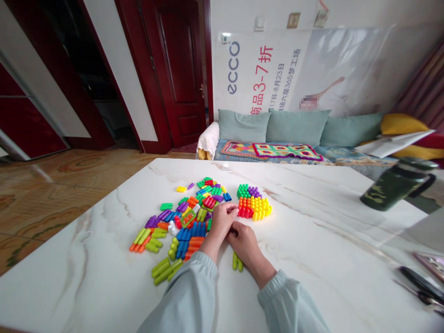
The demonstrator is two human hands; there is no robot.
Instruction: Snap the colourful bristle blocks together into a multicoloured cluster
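My left hand is closed in a pinch beside the red pegs of a sorted group. Whatever its fingertips hold is too small to make out. Close against it, my right hand has its fingers curled under, and their contents are hidden. The sorted group also has orange pegs, yellow pegs, green pegs and purple pegs. A lime-green plastic building piece lies by my right wrist. Blue pieces and orange pieces sit left of my left wrist.
A loose pile of coloured plastic pieces spreads over the left part of the marble-patterned table. A dark green flask stands at the right. Scissors and a phone lie at the right edge. Beyond is a sofa.
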